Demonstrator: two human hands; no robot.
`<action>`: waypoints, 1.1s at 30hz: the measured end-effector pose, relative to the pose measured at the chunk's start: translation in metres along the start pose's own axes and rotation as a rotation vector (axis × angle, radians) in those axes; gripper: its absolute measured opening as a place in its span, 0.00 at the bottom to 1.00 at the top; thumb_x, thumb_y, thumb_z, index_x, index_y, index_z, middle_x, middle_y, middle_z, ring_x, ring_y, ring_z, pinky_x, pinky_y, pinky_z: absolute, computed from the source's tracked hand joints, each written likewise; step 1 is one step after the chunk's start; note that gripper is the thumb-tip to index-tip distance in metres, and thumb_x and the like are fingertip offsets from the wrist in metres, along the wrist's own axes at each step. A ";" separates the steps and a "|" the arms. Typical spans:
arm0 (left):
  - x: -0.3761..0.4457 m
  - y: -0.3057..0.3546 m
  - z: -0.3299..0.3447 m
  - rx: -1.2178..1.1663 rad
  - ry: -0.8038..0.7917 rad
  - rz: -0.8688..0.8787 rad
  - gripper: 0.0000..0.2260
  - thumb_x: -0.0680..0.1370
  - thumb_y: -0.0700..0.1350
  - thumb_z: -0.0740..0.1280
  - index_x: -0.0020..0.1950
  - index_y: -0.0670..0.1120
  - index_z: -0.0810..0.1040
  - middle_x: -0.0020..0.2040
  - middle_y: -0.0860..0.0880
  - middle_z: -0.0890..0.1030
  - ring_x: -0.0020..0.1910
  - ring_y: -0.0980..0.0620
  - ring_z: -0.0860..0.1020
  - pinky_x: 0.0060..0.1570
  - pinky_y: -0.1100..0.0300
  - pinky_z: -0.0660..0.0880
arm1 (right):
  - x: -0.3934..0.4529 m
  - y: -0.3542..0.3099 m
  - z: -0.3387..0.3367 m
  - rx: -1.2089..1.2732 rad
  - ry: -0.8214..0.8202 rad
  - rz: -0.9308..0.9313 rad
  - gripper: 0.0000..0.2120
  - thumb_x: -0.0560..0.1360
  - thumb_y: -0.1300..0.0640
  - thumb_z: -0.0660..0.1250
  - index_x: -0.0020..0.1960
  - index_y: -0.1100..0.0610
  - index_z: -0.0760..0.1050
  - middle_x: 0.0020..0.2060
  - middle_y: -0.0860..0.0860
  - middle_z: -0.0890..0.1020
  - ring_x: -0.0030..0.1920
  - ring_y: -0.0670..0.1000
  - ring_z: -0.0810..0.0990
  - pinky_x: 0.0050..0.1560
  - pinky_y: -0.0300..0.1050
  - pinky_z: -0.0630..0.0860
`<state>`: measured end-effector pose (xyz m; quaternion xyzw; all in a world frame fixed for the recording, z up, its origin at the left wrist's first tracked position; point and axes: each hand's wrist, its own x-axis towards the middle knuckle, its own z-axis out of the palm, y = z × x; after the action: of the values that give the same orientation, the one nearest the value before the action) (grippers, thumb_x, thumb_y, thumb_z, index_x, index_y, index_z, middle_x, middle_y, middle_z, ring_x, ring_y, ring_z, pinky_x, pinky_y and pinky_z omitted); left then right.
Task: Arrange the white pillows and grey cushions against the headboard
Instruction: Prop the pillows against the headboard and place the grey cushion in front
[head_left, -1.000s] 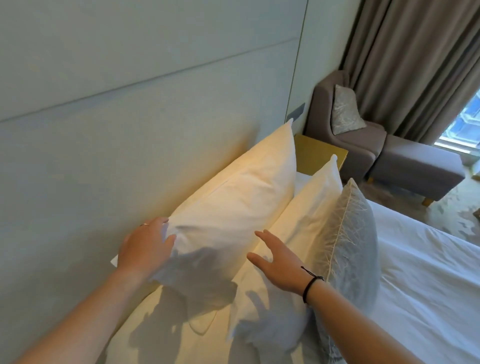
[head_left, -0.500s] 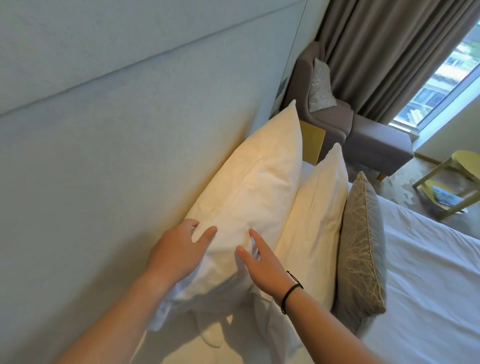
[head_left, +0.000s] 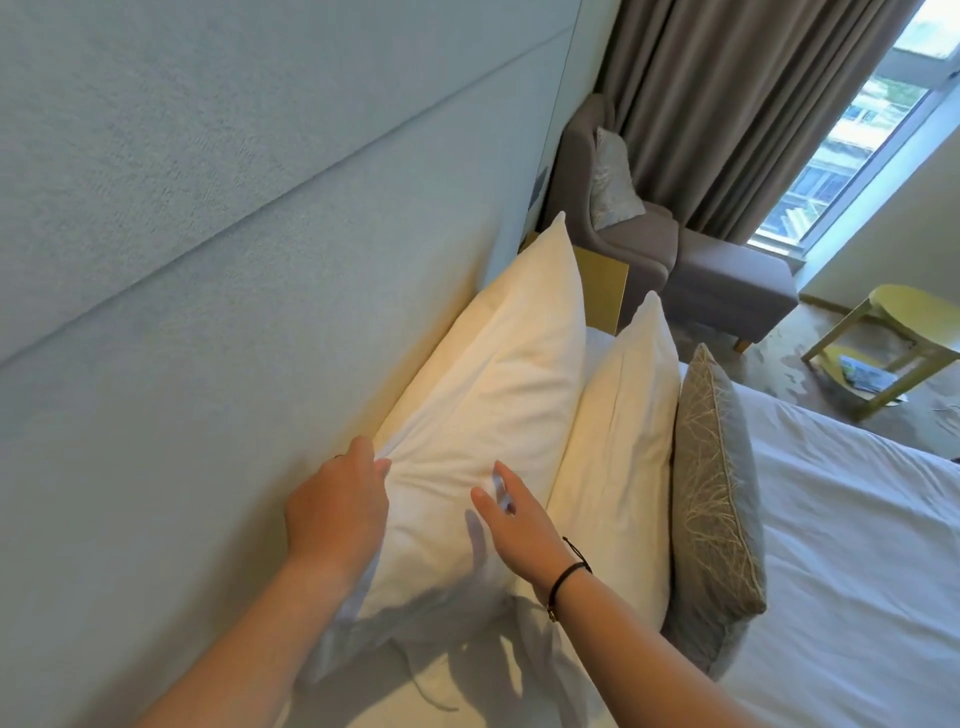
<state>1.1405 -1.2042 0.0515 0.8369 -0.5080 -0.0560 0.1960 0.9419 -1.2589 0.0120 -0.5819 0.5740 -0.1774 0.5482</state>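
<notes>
A large white pillow (head_left: 498, 395) stands on edge, leaning against the pale padded headboard (head_left: 208, 260). A second, smaller white pillow (head_left: 623, 441) leans on its front, and a grey patterned cushion (head_left: 711, 499) stands upright against that one. My left hand (head_left: 337, 509) holds the big pillow's near edge on the headboard side, fingertips tucked behind the fabric. My right hand (head_left: 514, 519), a black band on its wrist, lies flat with fingers apart on that pillow's front face, beside the second pillow.
White bed sheet (head_left: 857, 571) spreads to the right. Beyond the pillows are a yellow bedside table (head_left: 602, 280), a grey armchair (head_left: 628, 249) holding another cushion (head_left: 613, 182), a grey ottoman (head_left: 732, 286), a yellow side table (head_left: 904, 317), curtains (head_left: 727, 104) and a window (head_left: 857, 130).
The big pillow has been stood up closer to the headboard. My left hand slid along its near edge; my right hand moved from the second pillow onto the big one.
</notes>
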 end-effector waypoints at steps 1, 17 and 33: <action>-0.002 -0.002 -0.002 0.045 0.008 0.002 0.11 0.82 0.53 0.57 0.43 0.49 0.65 0.39 0.47 0.79 0.36 0.41 0.76 0.31 0.55 0.65 | 0.001 -0.002 0.001 0.007 -0.018 -0.004 0.34 0.77 0.36 0.60 0.78 0.41 0.52 0.77 0.42 0.59 0.76 0.47 0.59 0.68 0.42 0.60; 0.117 0.064 0.038 -0.283 -0.358 -0.113 0.19 0.78 0.56 0.65 0.31 0.48 0.74 0.28 0.45 0.80 0.29 0.50 0.76 0.30 0.60 0.69 | 0.048 0.013 -0.060 0.158 0.065 0.042 0.32 0.77 0.39 0.61 0.78 0.42 0.53 0.78 0.43 0.57 0.76 0.47 0.58 0.70 0.45 0.60; 0.307 0.201 0.127 -0.175 -0.362 0.416 0.20 0.82 0.48 0.61 0.74 0.58 0.66 0.71 0.45 0.73 0.67 0.42 0.72 0.61 0.53 0.70 | 0.153 0.030 -0.071 0.279 0.282 0.040 0.36 0.70 0.28 0.60 0.74 0.32 0.49 0.76 0.35 0.55 0.75 0.41 0.56 0.69 0.42 0.59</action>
<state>1.0833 -1.5879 0.0442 0.6710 -0.6887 -0.2068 0.1808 0.9112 -1.4139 -0.0539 -0.4581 0.6264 -0.3241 0.5411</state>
